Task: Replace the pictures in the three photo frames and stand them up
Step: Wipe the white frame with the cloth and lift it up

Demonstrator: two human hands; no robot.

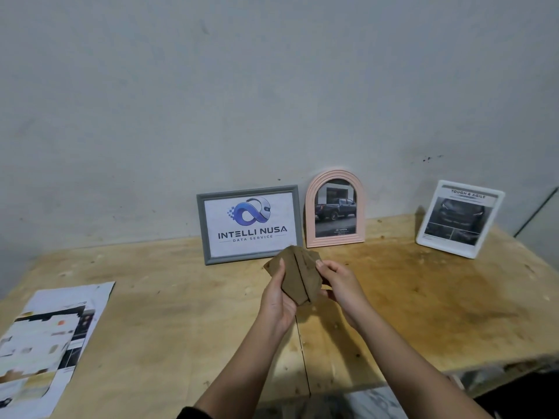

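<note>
Both hands, left hand (276, 293) and right hand (338, 285), are gripping a brown backing board (299, 276) above mid-counter (423, 297); grey frame (249, 223), pink frame (334, 207), white frame (459, 219) are standing along the far edge; board slipping could be toppling the grey frame just behind

Plywood table (393, 297) bears three frames (249, 225) and papers (51, 337).

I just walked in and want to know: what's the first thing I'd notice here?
Probably the two hands in the middle, left hand and right hand, holding a brown cardboard piece between them above the table. Behind them three frames stand by the wall: a grey frame with a blue logo, a pink arch frame, and a white frame at right.
</note>
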